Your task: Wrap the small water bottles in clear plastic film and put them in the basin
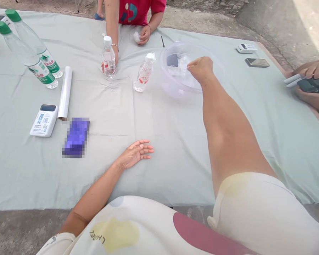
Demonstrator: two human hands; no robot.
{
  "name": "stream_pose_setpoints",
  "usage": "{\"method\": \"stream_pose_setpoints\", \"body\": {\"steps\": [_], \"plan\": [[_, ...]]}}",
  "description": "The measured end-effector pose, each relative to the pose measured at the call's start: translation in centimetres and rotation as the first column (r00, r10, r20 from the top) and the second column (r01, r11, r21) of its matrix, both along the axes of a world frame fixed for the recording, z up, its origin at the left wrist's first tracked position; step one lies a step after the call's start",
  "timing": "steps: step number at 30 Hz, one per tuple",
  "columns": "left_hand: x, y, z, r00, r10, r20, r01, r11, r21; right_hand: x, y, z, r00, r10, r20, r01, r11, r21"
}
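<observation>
My right hand [202, 69] reaches over a translucent lilac basin [175, 92], its fingers pinched together on a piece of clear plastic [184, 64]. More crumpled, see-through plastic lies in the basin, too blurred to tell apart. Fingers loosely spread and holding nothing, my left hand [136, 154] rests on the pale green tablecloth [164, 156]. Left of the basin stands a small clear bottle [143, 76] with a white cap and plastic film around its top.
Across the table, a person holds another small bottle [108, 62] and crumpled plastic [136, 37]. Two green-capped bottles [39, 71], a white roll [65, 92], a white device [44, 120] and a purple packet [76, 136] are at left. A phone [257, 62] lies at right, near another person's hands.
</observation>
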State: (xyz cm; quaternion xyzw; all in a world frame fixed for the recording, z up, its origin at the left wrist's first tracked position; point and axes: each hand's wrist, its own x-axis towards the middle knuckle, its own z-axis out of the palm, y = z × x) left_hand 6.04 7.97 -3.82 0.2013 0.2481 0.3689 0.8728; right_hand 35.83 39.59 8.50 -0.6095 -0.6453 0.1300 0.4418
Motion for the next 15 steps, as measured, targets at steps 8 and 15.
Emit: {"method": "stream_pose_setpoints", "body": {"steps": [8, 15], "plan": [[0.1, -0.1, 0.0, 0.999, 0.034, 0.001, -0.034, 0.997, 0.065, -9.4, -18.3, 0.8, 0.925, 0.234, -0.299, -0.280, 0.952, -0.120], [-0.9, -0.6, 1.3, 0.983, 0.183, -0.027, -0.177, 0.971, 0.163, -14.2, -31.7, -4.7, 0.733, 0.120, -0.670, -0.481, 0.787, -0.385]]}}
